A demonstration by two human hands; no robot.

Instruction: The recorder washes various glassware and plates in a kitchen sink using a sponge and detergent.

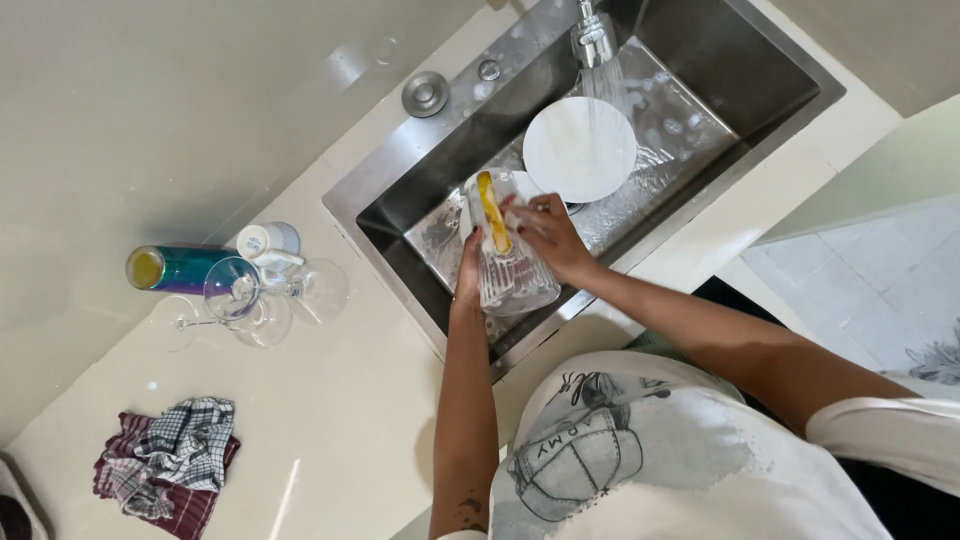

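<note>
Over the steel sink (pixel 395 175), my left hand (pixel 468 272) grips a clear ribbed glass jug (pixel 510 270) from its left side. My right hand (pixel 545 232) presses a yellow sponge (pixel 492 210) into the jug's mouth. A white round plate (pixel 580 148) lies in the basin just beyond, under water streaming from the faucet (pixel 593 35).
On the cream counter (pixel 330 420) to the left lie two wine glasses (pixel 262 293) on their sides, an iridescent bottle (pixel 172 268) and a small white cup (pixel 266 240). Checked cloths (pixel 170 465) are bunched at the lower left. A round steel drain cap (pixel 425 93) sits by the sink.
</note>
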